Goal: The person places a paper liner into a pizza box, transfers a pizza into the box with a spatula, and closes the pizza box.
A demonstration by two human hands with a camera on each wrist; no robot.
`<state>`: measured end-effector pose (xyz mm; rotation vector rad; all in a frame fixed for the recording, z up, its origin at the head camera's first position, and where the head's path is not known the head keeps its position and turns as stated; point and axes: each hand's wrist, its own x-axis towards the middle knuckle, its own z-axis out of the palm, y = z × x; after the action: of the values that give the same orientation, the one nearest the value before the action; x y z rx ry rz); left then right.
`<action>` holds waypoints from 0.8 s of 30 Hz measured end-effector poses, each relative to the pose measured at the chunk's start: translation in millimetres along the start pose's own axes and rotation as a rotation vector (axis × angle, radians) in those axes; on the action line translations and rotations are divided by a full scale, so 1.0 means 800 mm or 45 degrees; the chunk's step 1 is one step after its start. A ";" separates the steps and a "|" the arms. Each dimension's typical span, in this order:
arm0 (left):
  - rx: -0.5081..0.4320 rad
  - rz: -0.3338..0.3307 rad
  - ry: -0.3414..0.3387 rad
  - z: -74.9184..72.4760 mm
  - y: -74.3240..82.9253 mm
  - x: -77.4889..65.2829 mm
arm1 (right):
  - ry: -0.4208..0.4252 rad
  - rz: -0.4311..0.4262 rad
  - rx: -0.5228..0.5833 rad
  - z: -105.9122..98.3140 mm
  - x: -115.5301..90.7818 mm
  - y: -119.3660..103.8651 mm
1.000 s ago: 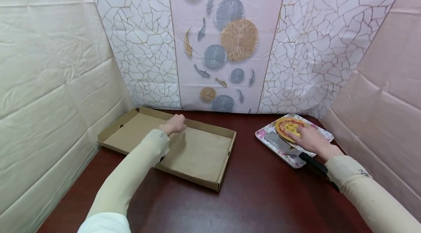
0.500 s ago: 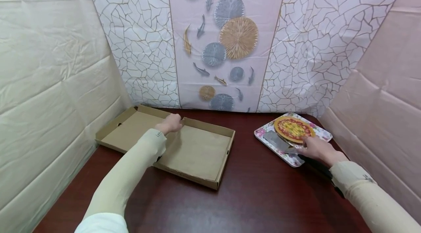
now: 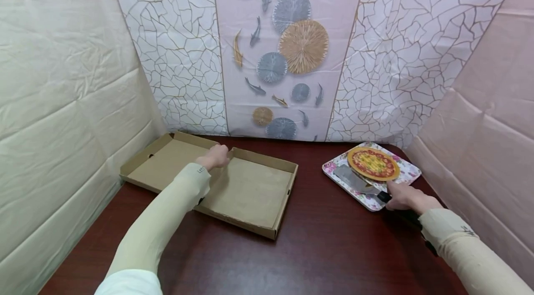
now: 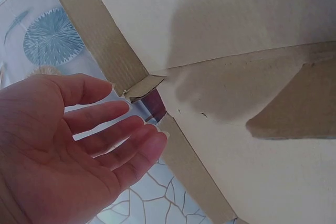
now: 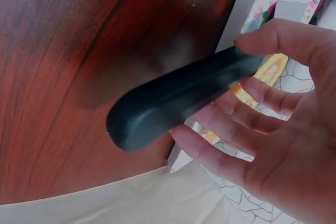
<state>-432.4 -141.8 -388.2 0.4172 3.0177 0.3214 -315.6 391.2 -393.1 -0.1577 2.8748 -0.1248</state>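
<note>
My left hand (image 3: 215,156) is at the back edge of an open cardboard pizza box (image 3: 254,193). In the left wrist view its fingers are relaxed and spread, with the fingertips right at a small flap (image 4: 144,87) in the back wall. At the right, my right hand (image 3: 409,197) holds the black handle (image 5: 173,98) of a pizza spatula, thumb on one side and fingers on the other. The spatula's flat metal blade (image 3: 350,178) lies on a floral tray (image 3: 410,172), partly under a round pizza (image 3: 373,164).
Dark red wooden table (image 3: 321,248) stretches between box and tray. Pale cloth walls (image 3: 75,123) stand at both sides, and a patterned backdrop (image 3: 275,114) rises behind the table. The box's other half (image 3: 167,160) lies flat near the left wall.
My right hand has come off the pizza, drawn back toward me and taken hold of the spatula handle. The left hand has stayed at the box's back edge, shifting barely.
</note>
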 end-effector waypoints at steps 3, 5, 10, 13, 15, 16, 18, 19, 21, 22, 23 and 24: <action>-0.002 -0.022 -0.033 0.000 -0.001 0.000 | -0.009 0.011 0.003 0.002 0.001 0.002; -0.004 -0.028 -0.043 -0.001 0.000 -0.001 | -0.001 0.007 0.011 0.003 0.002 0.002; 0.005 -0.029 -0.021 -0.002 0.006 -0.007 | 0.031 -0.005 0.027 0.008 0.003 0.003; 0.021 -0.017 0.008 -0.002 0.007 -0.010 | 0.041 -0.025 0.029 0.012 0.005 0.004; 0.021 -0.020 0.007 -0.001 0.007 -0.011 | 0.048 -0.037 0.030 0.014 0.005 0.004; 0.017 -0.027 0.003 -0.002 0.007 -0.011 | 0.052 -0.044 0.030 0.016 0.006 0.005; 0.017 -0.035 -0.009 -0.001 0.006 -0.010 | 0.062 -0.062 0.028 0.018 0.008 0.007; 0.013 -0.039 -0.015 0.000 0.006 -0.010 | 0.064 -0.066 0.029 0.018 0.009 0.008; 0.010 -0.038 -0.023 0.000 0.005 -0.009 | 0.068 -0.079 0.029 0.019 0.010 0.010; 0.013 -0.035 -0.023 -0.001 0.005 -0.008 | 0.071 -0.084 0.026 0.019 0.011 0.010; 0.014 -0.032 -0.023 0.000 0.004 -0.008 | 0.071 -0.089 0.026 0.019 0.011 0.010; 0.014 -0.029 -0.024 -0.001 0.004 -0.008 | 0.071 -0.091 0.028 0.019 0.011 0.009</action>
<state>-425.5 -140.8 -386.8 0.3841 3.0050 0.2972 -321.0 396.5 -410.7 -0.2566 2.9229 -0.1765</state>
